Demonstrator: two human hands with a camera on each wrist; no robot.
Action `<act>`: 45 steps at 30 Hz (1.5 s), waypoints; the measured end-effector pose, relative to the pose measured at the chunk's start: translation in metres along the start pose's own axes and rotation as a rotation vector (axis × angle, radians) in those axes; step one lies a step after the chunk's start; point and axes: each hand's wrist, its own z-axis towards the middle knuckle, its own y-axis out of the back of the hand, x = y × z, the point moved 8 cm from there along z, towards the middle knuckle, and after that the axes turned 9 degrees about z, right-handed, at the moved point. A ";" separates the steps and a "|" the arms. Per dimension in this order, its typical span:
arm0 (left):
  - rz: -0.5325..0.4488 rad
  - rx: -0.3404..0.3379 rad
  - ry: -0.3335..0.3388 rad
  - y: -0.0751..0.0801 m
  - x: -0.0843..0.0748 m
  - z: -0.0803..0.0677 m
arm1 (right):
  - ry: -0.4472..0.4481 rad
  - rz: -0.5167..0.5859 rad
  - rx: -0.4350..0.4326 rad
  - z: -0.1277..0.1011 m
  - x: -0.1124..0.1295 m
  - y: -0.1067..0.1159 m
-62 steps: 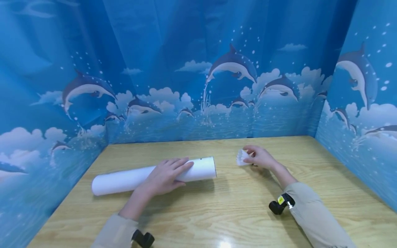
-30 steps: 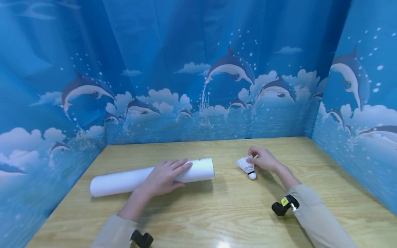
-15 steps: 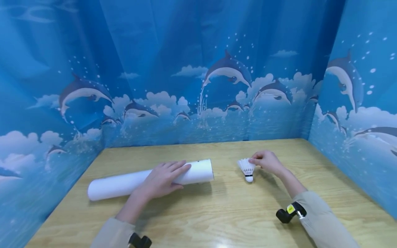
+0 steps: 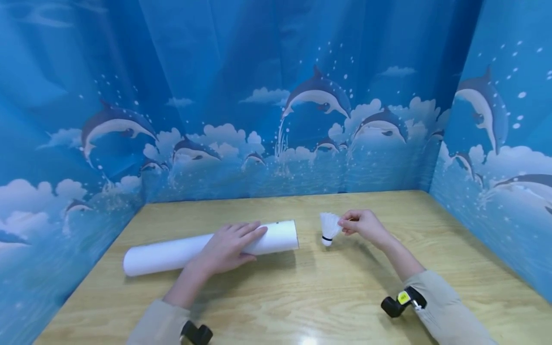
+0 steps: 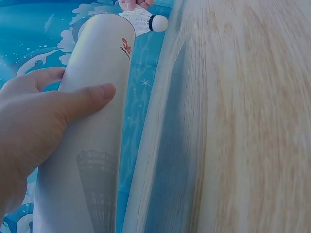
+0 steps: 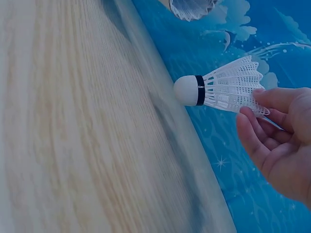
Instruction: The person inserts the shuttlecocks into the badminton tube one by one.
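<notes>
A long white shuttlecock tube [image 4: 172,252] slants across the left half of the table. My left hand [image 4: 228,247] grips it near its right end, fingers over the top and the thumb on the near side [image 5: 87,102]. Right of the tube, my right hand [image 4: 364,227] pinches a white shuttlecock [image 4: 329,227] by the edge of its skirt. Its rounded white base with a black band points down, close over the tabletop. In the right wrist view, thumb and fingertips hold the skirt's rim, and the tube's end [image 6: 192,7] shows a feathery skirt inside.
The light wood table [image 4: 302,297] runs back to a blue dolphin-print curtain [image 4: 258,120], which also closes off both sides. Black wrist cameras sit on the left sleeve [image 4: 157,326] and right sleeve [image 4: 448,306].
My right hand has turned the shuttlecock from skirt toward the tube to base down, then shifted it slightly left toward the tube. My left hand keeps its hold on the tube.
</notes>
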 end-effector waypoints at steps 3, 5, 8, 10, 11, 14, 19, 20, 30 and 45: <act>-0.001 -0.001 -0.003 0.001 0.000 0.002 | 0.014 0.052 0.020 -0.002 0.006 -0.007; 0.000 0.002 -0.002 0.001 0.000 0.002 | 0.024 0.098 0.035 -0.004 0.010 -0.011; 0.002 0.008 0.000 0.001 0.000 0.002 | 0.037 0.157 0.055 -0.006 0.014 -0.019; 0.004 0.013 0.003 0.001 0.000 0.002 | 0.048 0.196 0.062 -0.008 0.016 -0.024; 0.007 0.014 0.005 0.001 0.000 0.002 | 0.051 0.213 0.063 -0.008 0.017 -0.026; 0.009 0.011 0.012 0.001 0.000 0.003 | 0.069 0.262 0.072 -0.010 0.020 -0.034; 0.009 -0.001 0.011 0.001 0.001 0.003 | 0.075 0.342 0.069 -0.013 0.023 -0.047; 0.010 -0.001 0.009 0.001 0.001 0.003 | 0.070 0.354 0.067 -0.013 0.023 -0.050; 0.010 0.004 0.007 -0.001 0.000 0.005 | 0.095 0.239 0.084 -0.014 0.024 -0.071; 0.000 -0.009 0.013 0.002 0.000 0.007 | 0.337 -0.146 -0.043 -0.023 0.045 -0.078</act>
